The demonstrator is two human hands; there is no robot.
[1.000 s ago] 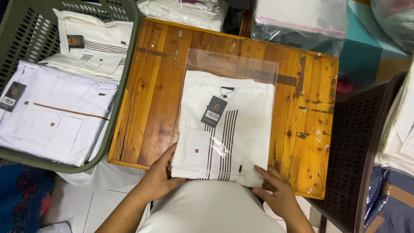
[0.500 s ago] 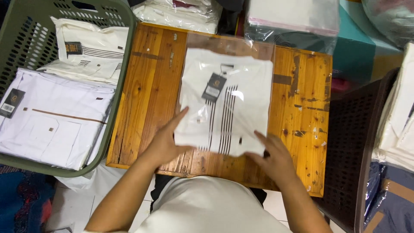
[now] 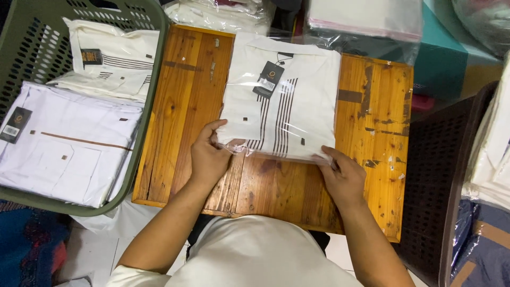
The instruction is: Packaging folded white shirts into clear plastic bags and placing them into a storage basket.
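At the far left a green perforated plastic basket (image 3: 142,122) holds folded white shirts (image 3: 69,143), smooth cotton with dark hang tags. The left hand (image 3: 208,157) is curled, fingers pinching the lower left corner of a clear, glossy plastic bag holding a folded cream shirt (image 3: 284,95) with dark vertical stripes and a black tag; the bagged shirt lies flat at the middle of the worn, varnished wooden counter (image 3: 180,106). The right hand (image 3: 342,178) is half closed on the bag's lower right edge, and beyond it stands a dark brown perforated basket (image 3: 435,175).
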